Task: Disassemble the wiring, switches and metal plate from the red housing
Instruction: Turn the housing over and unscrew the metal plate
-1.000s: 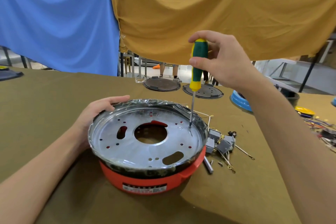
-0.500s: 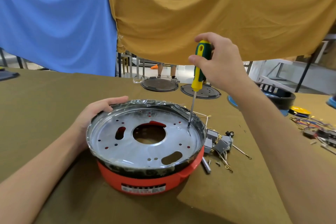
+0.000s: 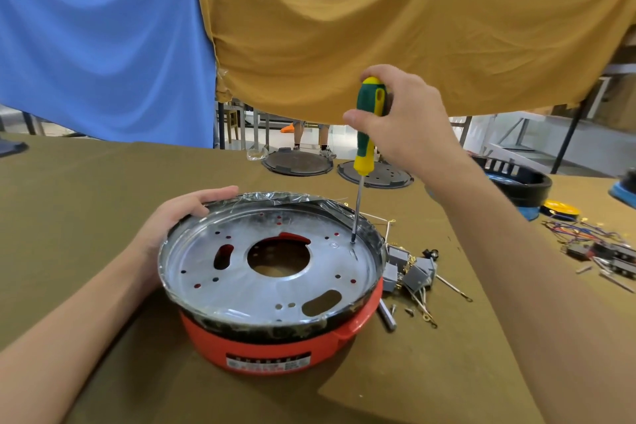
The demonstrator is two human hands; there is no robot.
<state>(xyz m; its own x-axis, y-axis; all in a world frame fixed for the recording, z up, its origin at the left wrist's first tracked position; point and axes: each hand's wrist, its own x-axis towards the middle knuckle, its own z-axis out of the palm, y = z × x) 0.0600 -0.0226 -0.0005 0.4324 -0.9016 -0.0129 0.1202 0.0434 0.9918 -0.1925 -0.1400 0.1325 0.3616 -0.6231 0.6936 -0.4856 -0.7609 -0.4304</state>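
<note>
The red housing (image 3: 275,348) stands on the olive table, with the round metal plate (image 3: 241,282) seated in its top. My left hand (image 3: 179,217) grips the plate's far left rim. My right hand (image 3: 406,127) holds a green and yellow screwdriver (image 3: 366,134) upright. Its tip touches the plate near the right rim. Grey switches with wires (image 3: 409,268) lie on the table just right of the housing.
Loose screws and a metal pin (image 3: 387,315) lie by the housing's right side. Two dark round discs (image 3: 297,161) sit behind it. A black ring (image 3: 519,182), a yellow lid and more wiring (image 3: 599,244) lie at the far right. Blue and mustard cloths hang behind.
My right hand has turned slightly on the screwdriver handle, the tip staying on the plate. The view has shifted a little to the right. My left hand has stayed on the rim.
</note>
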